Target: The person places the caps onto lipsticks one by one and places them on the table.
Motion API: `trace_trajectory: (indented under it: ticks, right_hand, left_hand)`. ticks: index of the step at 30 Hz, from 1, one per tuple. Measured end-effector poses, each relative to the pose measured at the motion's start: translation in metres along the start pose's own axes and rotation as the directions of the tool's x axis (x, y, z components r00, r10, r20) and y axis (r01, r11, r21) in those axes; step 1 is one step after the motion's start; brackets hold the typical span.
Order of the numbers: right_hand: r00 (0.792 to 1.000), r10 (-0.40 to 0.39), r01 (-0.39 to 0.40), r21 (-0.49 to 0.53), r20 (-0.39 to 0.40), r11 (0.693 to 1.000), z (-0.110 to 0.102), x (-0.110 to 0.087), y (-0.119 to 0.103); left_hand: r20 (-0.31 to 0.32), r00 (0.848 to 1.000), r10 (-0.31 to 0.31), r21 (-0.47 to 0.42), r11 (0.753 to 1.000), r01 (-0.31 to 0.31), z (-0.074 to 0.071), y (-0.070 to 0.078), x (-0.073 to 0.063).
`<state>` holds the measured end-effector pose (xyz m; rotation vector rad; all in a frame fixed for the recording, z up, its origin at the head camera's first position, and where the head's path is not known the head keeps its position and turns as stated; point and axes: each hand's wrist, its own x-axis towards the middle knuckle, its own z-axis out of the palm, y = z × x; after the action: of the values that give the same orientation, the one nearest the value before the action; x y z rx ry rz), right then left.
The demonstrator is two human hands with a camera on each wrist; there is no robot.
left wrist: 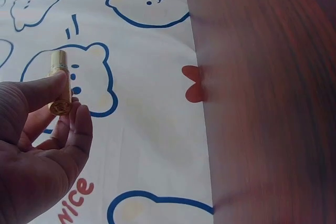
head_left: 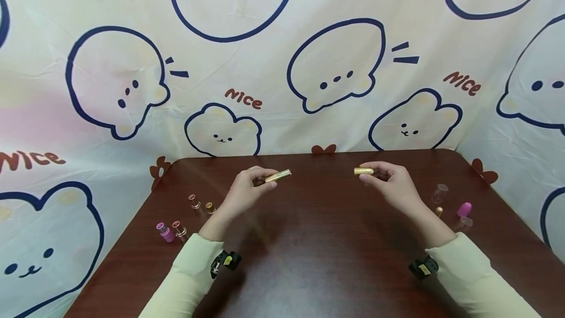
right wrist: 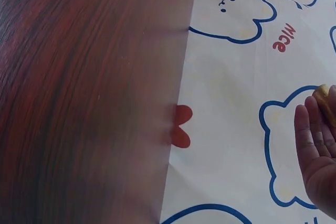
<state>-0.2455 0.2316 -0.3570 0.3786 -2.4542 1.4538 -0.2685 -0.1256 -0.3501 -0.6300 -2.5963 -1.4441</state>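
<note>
Over the far middle of the table, my left hand (head_left: 247, 189) pinches a gold lipstick tube (head_left: 279, 176) between thumb and fingers. In the left wrist view, the lipstick's narrower pale-gold upper part (left wrist: 59, 57) points up and its round patterned base faces the camera. My right hand (head_left: 394, 184) holds a gold lipstick cap (head_left: 364, 171) by its fingertips, its free end towards the left hand. A wide gap separates cap and lipstick. In the right wrist view, the cap (right wrist: 323, 99) is partly cut off by the frame edge.
Several uncapped lipsticks stand on the left, among them a purple one (head_left: 165, 232) and a small gold one (head_left: 210, 208). Near the right forearm are clear caps (head_left: 440, 193), a magenta cap (head_left: 464, 209) and a small gold piece (head_left: 439, 211). A printed cloth (head_left: 282, 131) hangs behind the brown table (head_left: 309, 259).
</note>
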Motion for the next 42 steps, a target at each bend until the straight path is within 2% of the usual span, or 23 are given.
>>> trace_trajectory:
  ticks: [6,12,19,25,34,42]
  right_hand:
    - [0.999,0.023,-0.025,0.085,0.022,0.996,0.012,0.005,-0.003]
    - [0.998,0.035,-0.041,0.146,0.043,0.988,0.023,0.009,-0.005]
    - [0.999,0.004,-0.014,0.205,0.048,0.979,0.033,0.013,-0.010]
    - [0.998,0.017,-0.033,0.253,0.067,0.967,0.039,0.015,-0.015]
    - [0.993,0.033,-0.070,0.340,0.111,0.938,0.049,0.018,-0.020]
    - [0.988,0.052,-0.104,0.375,0.147,0.921,0.054,0.017,-0.020]
  left_hand:
    - [0.026,0.999,0.027,-0.063,0.998,-0.025,0.006,0.000,0.007]
    - [0.046,0.999,0.005,-0.109,0.994,0.000,0.013,0.005,0.011]
    - [0.056,0.998,0.009,-0.168,0.986,0.001,0.024,0.009,0.017]
    - [0.069,0.998,0.012,-0.226,0.974,0.004,0.031,0.011,0.020]
    - [0.105,0.994,-0.026,-0.351,0.935,0.061,0.039,0.014,0.024]
    - [0.124,0.991,-0.043,-0.407,0.909,0.091,0.045,0.014,0.026]
